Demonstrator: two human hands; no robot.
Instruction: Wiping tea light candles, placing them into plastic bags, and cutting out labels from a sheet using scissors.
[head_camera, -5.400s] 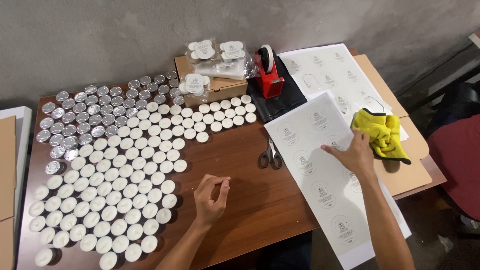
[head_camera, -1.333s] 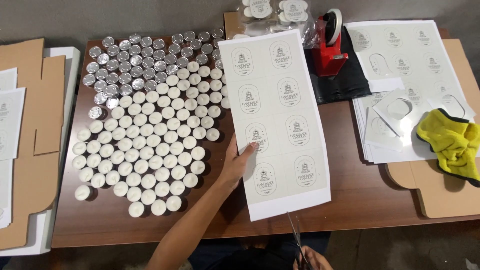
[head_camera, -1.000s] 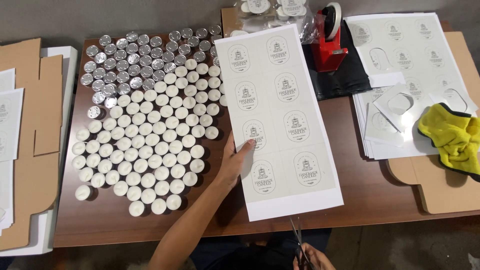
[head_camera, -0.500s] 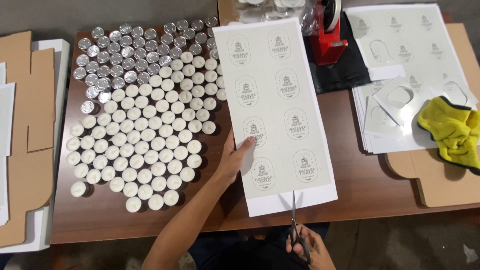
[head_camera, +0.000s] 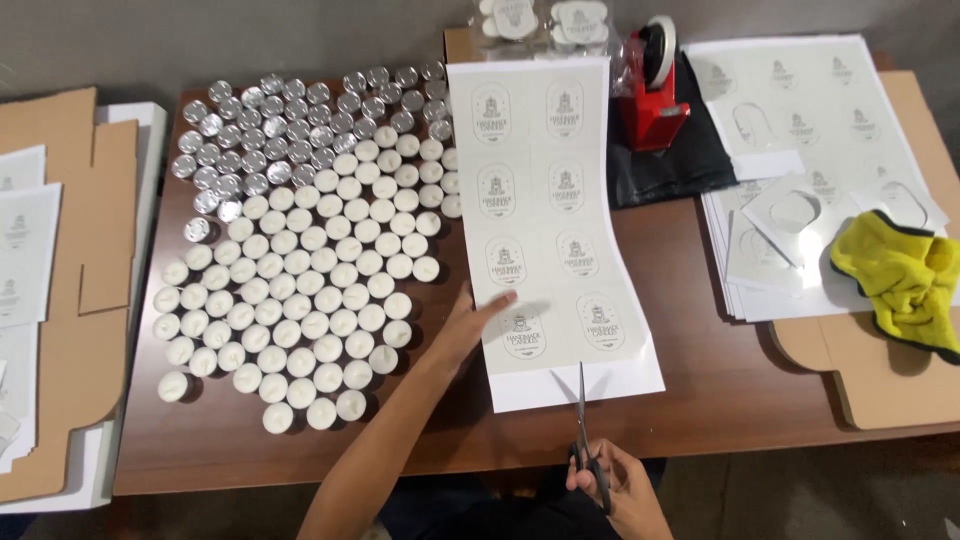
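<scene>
A brown wooden table (head_camera: 700, 390) stands against a grey concrete wall (head_camera: 250, 35), evenly lit.

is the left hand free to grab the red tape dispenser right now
Probably not. The left hand is pressing down the label sheet while the right hand cuts with scissors. The tape dispenser stands at the table's far side, beyond the sheet.
</scene>
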